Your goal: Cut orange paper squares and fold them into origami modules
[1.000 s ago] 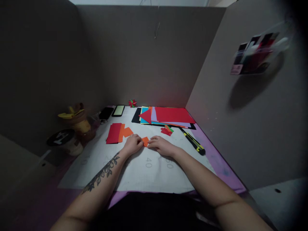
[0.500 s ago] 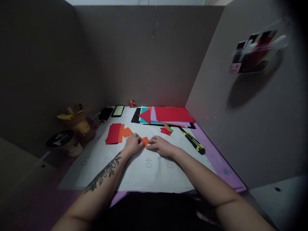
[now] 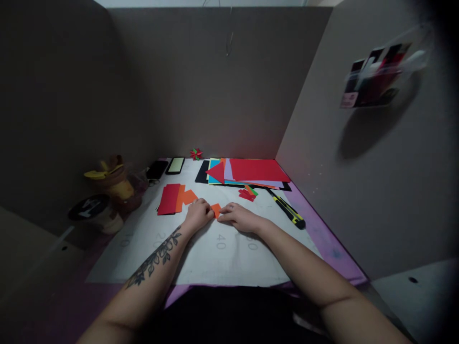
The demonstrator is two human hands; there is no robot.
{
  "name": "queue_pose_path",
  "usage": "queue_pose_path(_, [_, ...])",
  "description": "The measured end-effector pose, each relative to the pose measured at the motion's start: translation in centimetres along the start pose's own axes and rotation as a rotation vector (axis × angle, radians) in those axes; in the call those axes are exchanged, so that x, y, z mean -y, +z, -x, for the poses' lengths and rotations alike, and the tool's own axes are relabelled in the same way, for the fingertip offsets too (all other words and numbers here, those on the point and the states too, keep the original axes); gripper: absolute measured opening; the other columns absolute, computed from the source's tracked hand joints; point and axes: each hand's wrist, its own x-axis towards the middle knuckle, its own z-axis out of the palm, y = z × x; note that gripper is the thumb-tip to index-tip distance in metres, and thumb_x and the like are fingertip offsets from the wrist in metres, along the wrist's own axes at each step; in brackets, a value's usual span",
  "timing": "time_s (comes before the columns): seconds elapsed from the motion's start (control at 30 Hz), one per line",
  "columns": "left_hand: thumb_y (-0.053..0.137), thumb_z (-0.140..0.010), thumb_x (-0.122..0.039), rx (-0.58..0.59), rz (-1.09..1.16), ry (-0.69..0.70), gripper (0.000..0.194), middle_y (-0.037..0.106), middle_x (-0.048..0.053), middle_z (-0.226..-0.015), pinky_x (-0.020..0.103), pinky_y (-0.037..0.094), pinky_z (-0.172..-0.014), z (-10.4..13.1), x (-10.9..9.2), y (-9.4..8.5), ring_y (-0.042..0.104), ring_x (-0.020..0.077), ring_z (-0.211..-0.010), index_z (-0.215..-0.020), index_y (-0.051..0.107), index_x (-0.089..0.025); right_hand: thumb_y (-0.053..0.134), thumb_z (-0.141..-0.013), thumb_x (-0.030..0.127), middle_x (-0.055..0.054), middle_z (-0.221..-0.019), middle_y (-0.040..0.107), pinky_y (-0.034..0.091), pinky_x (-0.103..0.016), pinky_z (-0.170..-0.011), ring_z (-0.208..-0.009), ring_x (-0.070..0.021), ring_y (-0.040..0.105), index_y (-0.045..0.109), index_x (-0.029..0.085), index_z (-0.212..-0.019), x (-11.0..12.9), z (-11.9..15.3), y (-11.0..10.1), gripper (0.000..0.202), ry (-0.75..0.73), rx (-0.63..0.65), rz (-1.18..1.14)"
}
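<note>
A small orange paper piece [image 3: 216,209] lies on the white mat [image 3: 201,258], between my two hands. My left hand [image 3: 198,213] is closed at the paper's left edge, its fingers curled and the tips pressed together on it. From the other side, my right hand [image 3: 238,216] grips the right edge, index finger and thumb close together. The hands partly cover the paper, so its folds cannot be made out. Just beyond my left hand lies another orange paper piece [image 3: 189,196], next to stacked red paper rectangles [image 3: 169,198].
Small red and green paper strips [image 3: 247,194] and a yellow-black utility knife [image 3: 289,210] lie right. Coloured sheets [image 3: 258,169] are stacked behind. Two phones [image 3: 175,165], a folded paper star [image 3: 196,154], a pot of tools [image 3: 114,184] and a lidded tub [image 3: 95,212] stand left and back.
</note>
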Motion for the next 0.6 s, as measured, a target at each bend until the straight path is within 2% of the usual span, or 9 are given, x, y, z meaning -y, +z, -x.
queue_pose_path(0.33, [0.05, -0.077, -0.032, -0.017, 0.015, 0.007, 0.023, 0.062, 0.007, -0.091, 0.032, 0.038, -0.072, 0.0, 0.1, 0.2, 0.053, 0.023, -0.088, -0.074, 0.069, -0.019, 0.046, -0.084, 0.007, -0.005, -0.104, 0.066, 0.038, -0.036, -0.093, -0.098, -0.0177, 0.055, 0.061, 0.02, -0.109, 0.9, -0.4, -1.2, 0.032, 0.022, 0.002, -0.125])
queue_pose_path(0.6, [0.048, -0.078, -0.031, -0.005, 0.01, -0.012, 0.025, 0.062, 0.008, -0.092, 0.032, 0.039, -0.072, 0.1, -0.2, -0.1, 0.054, 0.0234, -0.088, -0.075, 0.069, -0.019, 0.045, -0.088, 0.014, -0.006, -0.113, 0.063, 0.038, -0.038, -0.093, -0.102, -0.0196, 0.051, 0.062, 0.026, -0.114, 0.8, -0.1, -0.7, 0.033, 0.032, 0.014, -0.054])
